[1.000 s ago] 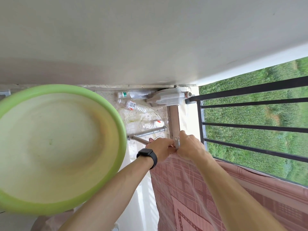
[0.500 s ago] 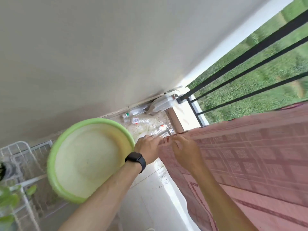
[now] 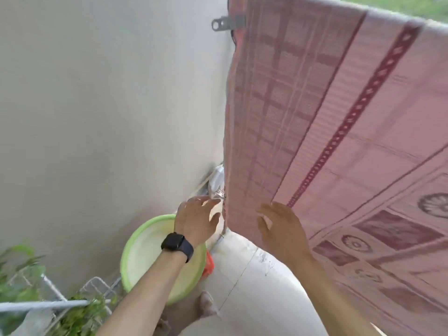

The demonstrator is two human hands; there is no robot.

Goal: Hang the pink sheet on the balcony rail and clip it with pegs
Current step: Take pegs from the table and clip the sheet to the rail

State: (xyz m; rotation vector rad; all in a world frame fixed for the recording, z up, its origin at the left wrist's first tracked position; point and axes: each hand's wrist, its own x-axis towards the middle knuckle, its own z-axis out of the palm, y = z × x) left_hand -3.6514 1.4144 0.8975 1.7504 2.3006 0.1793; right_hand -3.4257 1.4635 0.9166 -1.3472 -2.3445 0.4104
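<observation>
Two hands reach out ahead of us, both loose and spread, neither gripping anything. Our left hand [image 3: 197,221] hangs just beside the left edge of the pink sheet [image 3: 327,117], fingers straight, with a dark watch [image 3: 177,246] on its wrist. Our right hand [image 3: 283,229] lies flat at the sheet's lower face; whether it touches the cloth we cannot tell. The sheet drapes down from the top of the view, its fold hiding the balcony rail, and one grey peg [image 3: 228,22] bites its upper left corner.

We see only that single peg, so we judge that a gust or a careless tug from our right hand could slide the far side off the rail. No spare peg shows in either hand.

The cloth looks thin and woven, with checked bands, a dark red lacy stripe and medallion panels. The peg looks flat, with a hole in its tail. Left of the sheet and lower sits a round, smooth, pale green basin [image 3: 145,258]; a clear crinkled bottle [image 3: 217,185] lies just beside the sheet's left edge; a plain matt wall [image 3: 97,105] stands left of it, and pale tiles [image 3: 254,287] lie beneath
</observation>
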